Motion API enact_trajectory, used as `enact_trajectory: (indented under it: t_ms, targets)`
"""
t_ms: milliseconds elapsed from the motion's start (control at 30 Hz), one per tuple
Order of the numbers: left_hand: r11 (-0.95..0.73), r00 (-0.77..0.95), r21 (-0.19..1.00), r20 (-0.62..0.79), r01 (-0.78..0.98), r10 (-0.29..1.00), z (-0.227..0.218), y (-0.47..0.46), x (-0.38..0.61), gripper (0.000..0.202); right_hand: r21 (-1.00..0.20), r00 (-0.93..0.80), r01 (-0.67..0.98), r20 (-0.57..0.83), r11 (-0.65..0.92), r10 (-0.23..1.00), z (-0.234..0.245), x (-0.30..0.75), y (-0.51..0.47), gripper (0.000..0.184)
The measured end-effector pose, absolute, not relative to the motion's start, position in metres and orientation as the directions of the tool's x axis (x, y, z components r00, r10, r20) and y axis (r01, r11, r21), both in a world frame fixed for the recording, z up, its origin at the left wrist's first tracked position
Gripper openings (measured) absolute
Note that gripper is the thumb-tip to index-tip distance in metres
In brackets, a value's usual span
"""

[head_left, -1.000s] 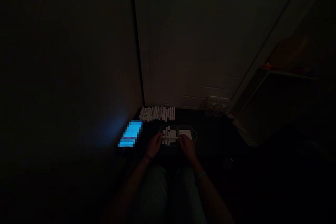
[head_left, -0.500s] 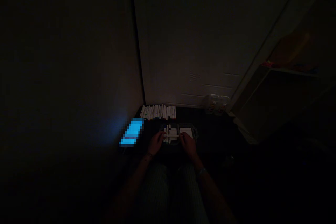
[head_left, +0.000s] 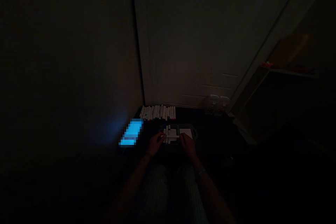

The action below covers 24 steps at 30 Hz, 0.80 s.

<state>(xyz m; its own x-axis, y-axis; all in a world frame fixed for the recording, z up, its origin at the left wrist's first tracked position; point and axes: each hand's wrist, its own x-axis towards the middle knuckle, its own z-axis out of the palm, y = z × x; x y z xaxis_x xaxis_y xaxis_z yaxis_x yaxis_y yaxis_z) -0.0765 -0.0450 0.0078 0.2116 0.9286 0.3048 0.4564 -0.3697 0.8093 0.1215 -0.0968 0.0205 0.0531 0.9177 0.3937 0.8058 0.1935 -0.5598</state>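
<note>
A white marker lies level between my two hands, above an open clear plastic case. My left hand pinches its left end, and my right hand closes round the right end. Inside the case's left half, a few white markers stand side by side next to a pale rectangular insert. Another pale panel shows in the right half, partly covered by my right hand. Dim light hides the fingertips' details.
A row of several white markers lies at the back left of the dark table. A glowing, blurred-out screen is at the left. Two clear containers stand against the wall at the back right. A shelf is farther right.
Both hands stay over the case with the marker between them. My left hand has shifted very slightly left; the table's contents look unchanged.
</note>
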Motion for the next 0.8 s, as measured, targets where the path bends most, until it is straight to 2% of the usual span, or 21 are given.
enact_trajectory:
  t_ms: [233, 800]
  targets:
    - [-0.356, 0.223, 0.834, 0.285, 0.423, 0.932, 0.0059, -0.0441, -0.0774, 0.032, -0.551, 0.051, 0.812, 0.396, 0.193, 0.917, 0.0205, 0.1214, -0.0974, 0.034]
    - [-0.378, 0.202, 0.81, 0.321, 0.448, 0.925, 0.0078, -0.0446, -0.0774, 0.033, -0.567, 0.038, 0.794, 0.407, 0.22, 0.913, 0.0222, 0.1223, -0.0982, 0.029]
